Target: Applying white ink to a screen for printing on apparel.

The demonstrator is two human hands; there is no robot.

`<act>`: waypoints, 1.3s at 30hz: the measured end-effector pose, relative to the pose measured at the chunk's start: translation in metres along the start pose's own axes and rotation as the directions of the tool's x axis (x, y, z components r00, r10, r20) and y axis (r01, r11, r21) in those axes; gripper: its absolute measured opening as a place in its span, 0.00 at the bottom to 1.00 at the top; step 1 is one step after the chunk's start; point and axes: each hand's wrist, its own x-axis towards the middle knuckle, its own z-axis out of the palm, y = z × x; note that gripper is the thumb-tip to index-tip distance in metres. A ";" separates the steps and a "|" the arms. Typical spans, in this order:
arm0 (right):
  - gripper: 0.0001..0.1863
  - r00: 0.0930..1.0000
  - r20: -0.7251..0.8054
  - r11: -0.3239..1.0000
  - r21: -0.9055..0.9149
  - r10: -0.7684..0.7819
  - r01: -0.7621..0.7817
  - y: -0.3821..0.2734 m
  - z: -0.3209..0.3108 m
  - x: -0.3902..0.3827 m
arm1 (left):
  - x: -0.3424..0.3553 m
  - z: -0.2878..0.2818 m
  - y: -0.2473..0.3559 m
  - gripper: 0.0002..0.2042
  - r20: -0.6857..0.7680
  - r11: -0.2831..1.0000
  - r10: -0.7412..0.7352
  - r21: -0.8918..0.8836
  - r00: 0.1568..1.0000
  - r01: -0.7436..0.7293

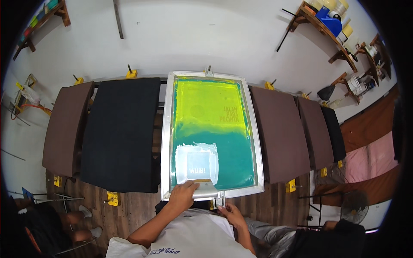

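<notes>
A screen printing frame (260,163) with a silvery metal rim lies in front of me over one of the boards. Its mesh is yellow-green at the far part and teal at the near part, with a patch of white ink (185,155) at the near left. My left hand (183,195) is closed on a squeegee (207,190), which rests at the near edge of the white patch. At the frame's near rim sits a metal bracket (220,200). My right hand (232,214) has its fingers curled against that bracket's lower end.
Black and brown garment-covered boards, among them a black one (122,133) and a brown one (282,133), flank the frame. Yellow blocks (112,198) stick out at their ends. Seated people are at lower left and lower right, near a fan (355,205). Wall shelves (320,26) hold supplies.
</notes>
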 end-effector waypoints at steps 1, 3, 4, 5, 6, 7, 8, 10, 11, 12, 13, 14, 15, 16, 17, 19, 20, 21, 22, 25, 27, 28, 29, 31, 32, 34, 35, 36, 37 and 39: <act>0.16 0.999 0.001 0.991 0.120 0.054 -0.054 -0.002 0.000 -0.002 | -0.001 0.001 0.000 0.24 -0.011 1.000 -0.005 0.004 1.000 0.005; 0.14 0.991 0.029 0.958 0.255 0.129 -0.132 0.004 -0.001 0.001 | -0.002 0.002 0.002 0.28 -0.065 1.000 0.024 0.006 0.998 -0.023; 0.14 0.992 0.030 0.959 0.254 0.122 -0.126 0.008 -0.002 0.003 | -0.004 0.001 0.003 0.28 -0.035 1.000 0.000 0.021 0.999 0.000; 0.15 0.989 0.055 0.946 0.289 0.136 -0.146 0.011 -0.004 0.006 | -0.003 -0.001 0.005 0.28 -0.041 1.000 0.001 0.025 0.999 0.000; 0.15 0.985 0.081 0.931 0.323 0.150 -0.169 0.011 -0.005 0.007 | -0.003 -0.004 0.006 0.26 -0.032 1.000 -0.004 0.023 0.999 0.004; 0.15 0.986 0.084 0.932 0.322 0.144 -0.163 0.010 -0.006 0.008 | -0.003 -0.005 0.007 0.25 -0.022 1.000 -0.009 0.021 1.000 0.009; 0.12 0.980 0.095 0.921 0.336 0.175 -0.197 0.008 -0.008 0.007 | -0.004 -0.005 0.008 0.25 -0.028 1.000 -0.009 0.025 1.000 0.010; 0.10 0.974 0.109 0.909 0.351 0.199 -0.225 0.002 -0.009 0.007 | -0.006 -0.003 0.008 0.24 -0.051 1.000 -0.021 0.011 0.999 0.021; 0.09 0.970 0.121 0.908 0.345 0.209 -0.238 -0.003 -0.009 0.007 | -0.005 -0.003 0.008 0.23 -0.043 0.999 -0.049 -0.017 0.998 0.048; 0.09 0.966 0.133 0.905 0.341 0.221 -0.254 -0.005 -0.009 0.007 | -0.005 -0.005 0.010 0.23 -0.045 0.999 -0.050 -0.014 0.998 0.049; 0.09 0.966 0.136 0.905 0.341 0.219 -0.253 -0.004 -0.010 0.008 | -0.005 -0.009 0.013 0.23 -0.050 0.999 -0.045 -0.019 0.998 0.044; 0.08 0.970 0.143 0.909 0.344 0.196 -0.235 -0.004 -0.010 0.010 | -0.006 -0.011 0.016 0.23 -0.054 0.999 -0.041 -0.025 0.998 0.040; 0.08 0.973 0.151 0.912 0.348 0.173 -0.216 -0.003 -0.010 0.012 | -0.006 -0.012 0.017 0.23 -0.055 0.999 -0.043 -0.021 0.998 0.042; 0.08 0.973 0.155 0.912 0.349 0.171 -0.216 -0.003 -0.010 0.014 | -0.006 -0.013 0.019 0.23 -0.069 0.999 -0.031 -0.028 0.997 0.029; 0.07 0.974 0.161 0.916 0.343 0.159 -0.206 -0.002 -0.011 0.016 | -0.006 -0.014 0.020 0.23 -0.084 0.999 -0.018 -0.036 0.996 0.015; 0.06 0.975 0.169 0.920 0.339 0.145 -0.196 -0.004 -0.011 0.018 | -0.006 -0.014 0.021 0.23 -0.091 1.000 -0.021 -0.024 0.996 0.019; 0.06 0.973 0.175 0.917 0.342 0.152 -0.205 -0.006 -0.010 0.018 | -0.006 -0.015 0.022 0.23 -0.099 1.000 -0.023 -0.015 0.995 0.021; 0.06 0.971 0.180 0.914 0.346 0.159 -0.214 -0.009 -0.010 0.017 | -0.005 -0.017 0.024 0.23 -0.098 1.000 -0.021 -0.012 0.995 0.020; 0.06 0.971 0.180 0.913 0.349 0.157 -0.212 -0.010 -0.010 0.017 | -0.005 -0.019 0.025 0.24 -0.083 0.999 -0.038 -0.022 0.996 0.036; 0.08 0.971 0.198 0.924 0.329 0.134 -0.194 -0.025 -0.008 0.009 | -0.004 -0.023 0.029 0.24 -0.070 0.997 -0.065 -0.043 0.995 0.062; 0.09 0.970 0.194 0.930 0.308 0.147 -0.202 -0.038 -0.007 0.002 | -0.002 -0.024 0.029 0.23 -0.072 0.996 -0.078 -0.055 0.994 0.074; 0.09 0.968 0.192 0.937 0.279 0.160 -0.210 -0.045 -0.007 -0.001 | -0.001 -0.023 0.028 0.23 -0.078 0.994 -0.086 -0.071 0.993 0.080; 0.11 0.968 0.200 0.943 0.263 0.152 -0.203 -0.052 -0.007 -0.005 | -0.001 -0.023 0.027 0.23 -0.085 0.992 -0.095 -0.087 0.992 0.088; 0.10 0.968 0.215 0.955 0.235 0.131 -0.181 -0.046 -0.010 0.000 | 0.000 -0.022 0.027 0.22 -0.083 0.993 -0.103 -0.070 0.991 0.097; 0.09 0.967 0.229 0.966 0.206 0.108 -0.157 -0.041 -0.012 0.003 | 0.001 -0.024 0.029 0.22 -0.076 0.991 -0.111 -0.087 0.991 0.104; 0.08 0.967 0.236 0.960 0.232 0.100 -0.156 -0.022 -0.012 0.012 | 0.003 -0.026 0.032 0.21 -0.066 0.989 -0.120 -0.097 0.991 0.113; 0.08 0.967 0.238 0.954 0.256 0.092 -0.154 -0.014 -0.012 0.017 | 0.003 -0.027 0.033 0.22 -0.069 0.985 -0.133 -0.117 0.989 0.125; 0.08 0.966 0.242 0.953 0.259 0.092 -0.155 -0.008 -0.013 0.020 | 0.004 -0.027 0.034 0.22 -0.074 0.981 -0.148 -0.136 0.986 0.137; 0.09 0.962 0.258 0.960 0.239 0.084 -0.148 -0.004 -0.013 0.023 | 0.004 -0.027 0.034 0.22 -0.071 0.982 -0.148 -0.132 0.986 0.138; 0.11 0.958 0.276 0.965 0.225 0.073 -0.138 0.002 -0.013 0.026 | 0.005 -0.027 0.033 0.22 -0.064 0.965 -0.209 -0.175 0.976 0.196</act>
